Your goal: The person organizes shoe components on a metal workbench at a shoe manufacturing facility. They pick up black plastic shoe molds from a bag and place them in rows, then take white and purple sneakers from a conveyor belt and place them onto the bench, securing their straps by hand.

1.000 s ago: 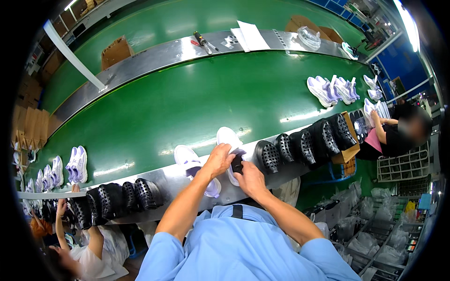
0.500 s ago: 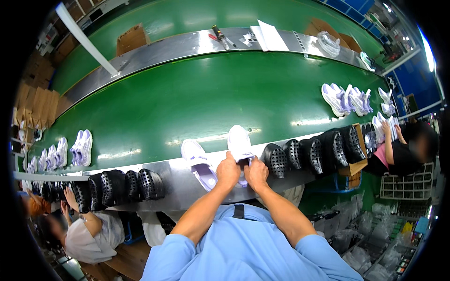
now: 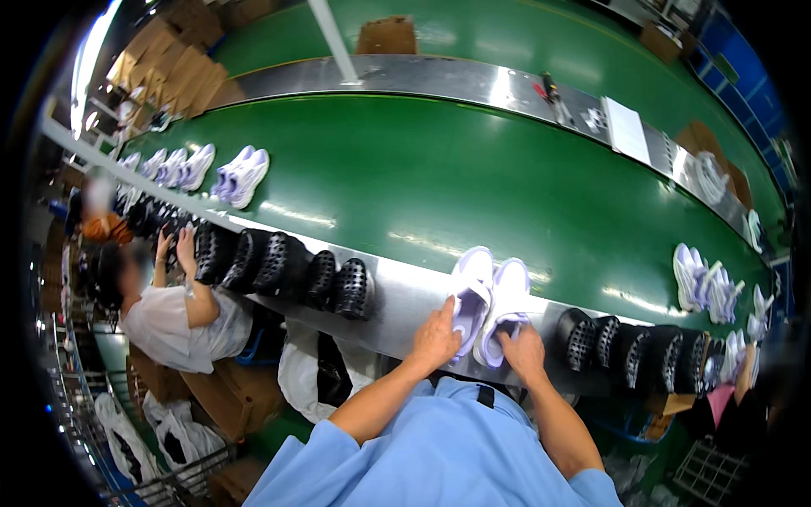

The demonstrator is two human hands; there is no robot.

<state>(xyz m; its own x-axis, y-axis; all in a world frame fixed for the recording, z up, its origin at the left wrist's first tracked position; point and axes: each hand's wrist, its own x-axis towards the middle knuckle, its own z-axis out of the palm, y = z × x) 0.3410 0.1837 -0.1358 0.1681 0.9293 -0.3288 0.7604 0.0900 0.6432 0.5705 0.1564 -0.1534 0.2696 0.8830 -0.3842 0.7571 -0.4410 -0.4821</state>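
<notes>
Two white sneakers with lavender linings stand side by side before me, toes pointing away, across the metal edge and the green belt. The left sneaker (image 3: 473, 269) has my left hand (image 3: 436, 340) closed on its outer side near the heel. At the right sneaker (image 3: 510, 286), my right hand (image 3: 522, 350) grips the heel opening, with the thumb side at the collar and the fingertips partly hidden. Both shoes are upright and close together.
Black perforated shoe-shaped pieces (image 3: 352, 290) line the metal ledge on my left, and more (image 3: 580, 340) on my right. Paired white sneakers (image 3: 242, 179) stand on the belt (image 3: 380, 169) at both sides. A co-worker (image 3: 182, 313) sits at the left. A screwdriver (image 3: 551, 88) lies on the far ledge.
My view has turned left. The left sneaker has come beside the right one. My left hand has gone from the right sneaker to the left one; my right hand stays on the right sneaker.
</notes>
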